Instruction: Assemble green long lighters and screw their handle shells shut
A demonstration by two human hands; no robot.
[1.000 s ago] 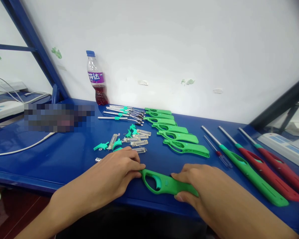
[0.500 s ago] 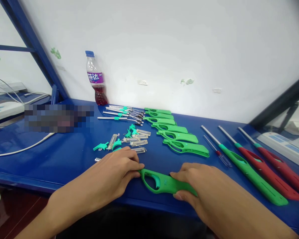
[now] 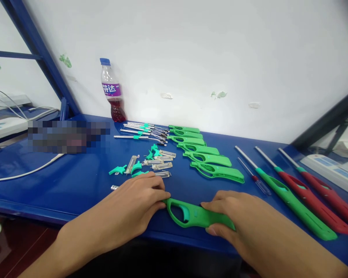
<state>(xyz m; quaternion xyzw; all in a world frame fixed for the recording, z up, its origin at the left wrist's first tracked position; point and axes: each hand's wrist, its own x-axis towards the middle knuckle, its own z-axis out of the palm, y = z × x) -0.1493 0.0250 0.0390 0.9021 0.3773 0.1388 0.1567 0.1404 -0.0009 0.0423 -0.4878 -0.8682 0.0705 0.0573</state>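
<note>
Between my hands, at the table's front edge, is a green lighter casing (image 3: 195, 216) with a teal trigger showing in its loop. My left hand (image 3: 143, 197) pinches the narrow tip of the casing between thumb and fingers. Wrapped around the handle end is my right hand (image 3: 230, 212), thumb below and fingers above. Just beyond my left hand lie clear lighter fuel tanks (image 3: 162, 166) and loose teal triggers (image 3: 118, 170). Farther back, several green casings (image 3: 217, 172) rest in a row, beside metal lighter tubes (image 3: 133, 137) with wires.
To the right, a screwdriver (image 3: 261, 184) lies beside a whole green lighter (image 3: 298, 206) and two red lighters (image 3: 316, 200). A drink bottle (image 3: 113, 92) stands against the wall. Power strips (image 3: 333, 173) sit at the sides, and a white cable (image 3: 26, 177) crosses the left of the blue table (image 3: 84, 193).
Both hands and the green lighter casing have shifted slightly to the right. The grip of each hand looks the same, and the parts on the table stay in place.
</note>
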